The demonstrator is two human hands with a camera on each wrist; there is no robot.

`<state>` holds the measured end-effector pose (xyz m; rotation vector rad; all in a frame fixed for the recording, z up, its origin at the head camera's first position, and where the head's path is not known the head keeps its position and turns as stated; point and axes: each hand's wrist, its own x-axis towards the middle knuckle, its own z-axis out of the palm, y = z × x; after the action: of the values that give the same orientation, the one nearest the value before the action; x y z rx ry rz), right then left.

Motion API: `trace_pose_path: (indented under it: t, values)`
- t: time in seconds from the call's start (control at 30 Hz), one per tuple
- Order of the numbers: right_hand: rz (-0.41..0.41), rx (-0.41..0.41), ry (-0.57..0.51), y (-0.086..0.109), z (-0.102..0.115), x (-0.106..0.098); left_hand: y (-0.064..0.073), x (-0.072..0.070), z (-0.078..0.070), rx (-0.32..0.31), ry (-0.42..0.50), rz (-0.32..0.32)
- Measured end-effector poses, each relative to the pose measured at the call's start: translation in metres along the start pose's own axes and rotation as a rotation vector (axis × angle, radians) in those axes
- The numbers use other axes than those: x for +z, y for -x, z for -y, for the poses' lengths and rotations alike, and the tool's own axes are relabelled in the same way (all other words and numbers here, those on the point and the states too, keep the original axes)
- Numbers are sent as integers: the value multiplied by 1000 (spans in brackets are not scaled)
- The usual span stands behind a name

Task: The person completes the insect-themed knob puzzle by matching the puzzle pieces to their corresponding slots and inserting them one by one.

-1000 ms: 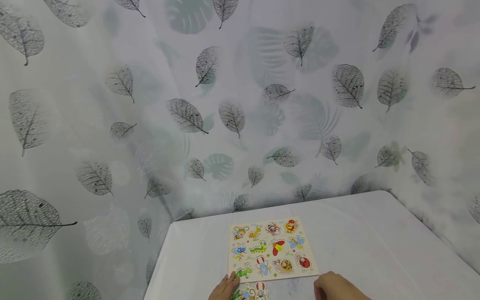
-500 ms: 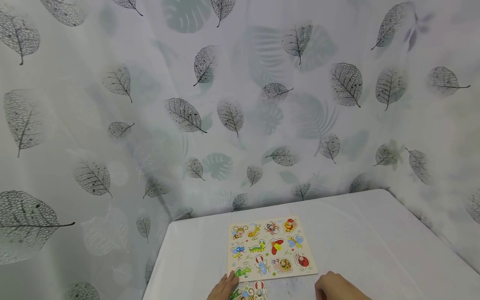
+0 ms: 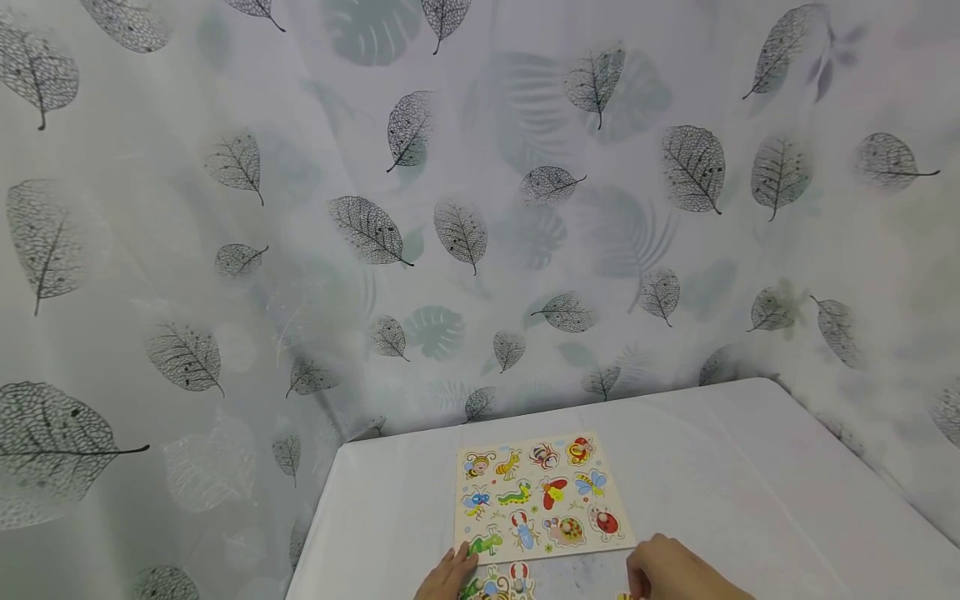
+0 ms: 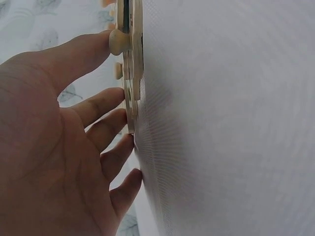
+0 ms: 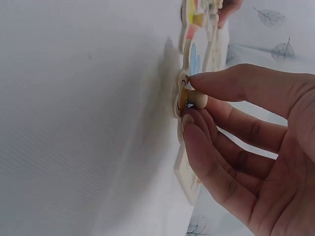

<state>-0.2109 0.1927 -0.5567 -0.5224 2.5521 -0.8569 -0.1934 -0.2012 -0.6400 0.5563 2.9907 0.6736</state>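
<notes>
A wooden peg puzzle board (image 3: 592, 547) with painted insects lies on the table, its cutouts showing insect pictures. In the head view, my left hand (image 3: 447, 575) rests at the board's near left corner, beside several loose knobbed pieces (image 3: 495, 588). The left wrist view shows its fingers spread, fingertips against the wooden edges and the thumb touching a round knob (image 4: 118, 42). My right hand (image 3: 667, 568) is right of the board's near edge. Its thumb and fingers pinch a puzzle piece (image 5: 179, 93) with blue wings and a wooden knob (image 5: 199, 99).
A white cloth covers the table (image 3: 720, 467). Behind and beside it hangs a pale curtain (image 3: 480, 317) printed with grey leaves. In the right wrist view, another coloured piece (image 5: 190, 19) lies beyond the held one.
My right hand has shifted slightly up and inward, and a yellow bit of the piece shows beside its fingers. The left hand and the board have stayed in place.
</notes>
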Motion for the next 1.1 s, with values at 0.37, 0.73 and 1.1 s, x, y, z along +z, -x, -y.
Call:
trace_pose_path:
  t: [0.37, 0.73, 1.1]
  values:
    - [-110, -85, 52, -12, -3, -13, 2, -2, -2, -18, 12, -1]
    - [-245, -200, 96, -35, -12, -28, 4, 0, -1, 4, -25, -46]
    - [-306, -125, 133, -53, -10, -29, 5, 0, -9, -63, -1, -53]
